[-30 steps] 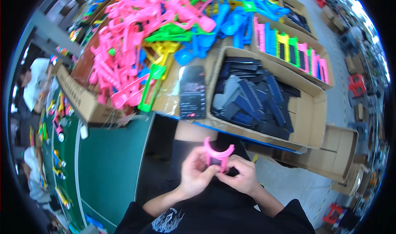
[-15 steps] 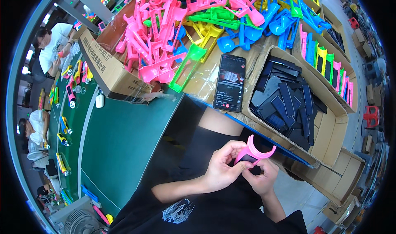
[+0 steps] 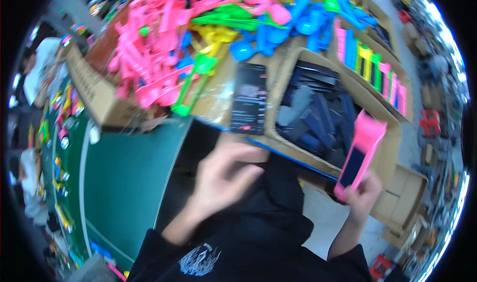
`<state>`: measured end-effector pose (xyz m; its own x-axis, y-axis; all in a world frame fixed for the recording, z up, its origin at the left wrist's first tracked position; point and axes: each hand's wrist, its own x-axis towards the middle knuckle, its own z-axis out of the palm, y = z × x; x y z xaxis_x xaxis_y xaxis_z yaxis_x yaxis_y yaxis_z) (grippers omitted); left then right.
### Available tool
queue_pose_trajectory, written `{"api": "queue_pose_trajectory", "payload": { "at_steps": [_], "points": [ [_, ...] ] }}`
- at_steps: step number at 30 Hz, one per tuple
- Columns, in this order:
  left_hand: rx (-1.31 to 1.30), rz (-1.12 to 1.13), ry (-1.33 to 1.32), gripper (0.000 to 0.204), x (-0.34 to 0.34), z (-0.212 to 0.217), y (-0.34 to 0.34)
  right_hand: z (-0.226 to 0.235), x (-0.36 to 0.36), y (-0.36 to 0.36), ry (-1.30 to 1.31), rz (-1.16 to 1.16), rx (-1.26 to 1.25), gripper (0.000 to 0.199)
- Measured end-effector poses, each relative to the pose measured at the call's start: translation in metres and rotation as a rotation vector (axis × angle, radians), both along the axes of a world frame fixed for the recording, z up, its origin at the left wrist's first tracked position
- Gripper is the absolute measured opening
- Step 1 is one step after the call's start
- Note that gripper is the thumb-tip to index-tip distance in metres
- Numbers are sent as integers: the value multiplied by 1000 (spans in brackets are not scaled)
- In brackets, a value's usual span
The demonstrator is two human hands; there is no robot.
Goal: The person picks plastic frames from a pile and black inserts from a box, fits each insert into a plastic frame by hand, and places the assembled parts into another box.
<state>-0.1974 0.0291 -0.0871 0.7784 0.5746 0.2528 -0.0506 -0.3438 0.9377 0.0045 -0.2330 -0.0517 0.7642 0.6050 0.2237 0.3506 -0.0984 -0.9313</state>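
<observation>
My right hand (image 3: 365, 190) grips the lower end of a pink plastic housing (image 3: 366, 141) with a dark strip set into its face. The housing is tilted, its flared end upward, over the right part of a cardboard box (image 3: 389, 142). Inside that box lie loose dark flat strips (image 3: 318, 115). Blurred by motion, my left hand (image 3: 221, 175) is empty, thumb and fingers apart, near the table's front edge and below a phone (image 3: 248, 98). A green plastic frame (image 3: 191, 88) lies left of the phone.
Beyond the phone is a heap of pink plastic housings (image 3: 154, 48), with blue ones (image 3: 308, 21) to its right. Farther right, a carton holds a row of coloured housings (image 3: 370, 65). A green table (image 3: 134, 167) stretches left, with people at its far side.
Both hands were together on the pink housing; now they are apart. My left hand let go and moved left. My right hand carried the housing right and up. The view has shifted.
</observation>
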Motion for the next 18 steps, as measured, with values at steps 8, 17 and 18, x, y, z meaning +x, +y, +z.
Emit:
{"api": "queue_pose_trajectory", "payload": {
  "at_steps": [8,17,18],
  "points": [
    [72,577,35,16,-34,-28,75,66,235,-12,-249,-433,-426,21],
    [135,552,38,11,-57,-37,79,4,362,-9,-566,-399,-781,43],
    [129,552,25,11,-58,-44,81,5,367,-19,-545,-387,-787,43]
  ]
}}
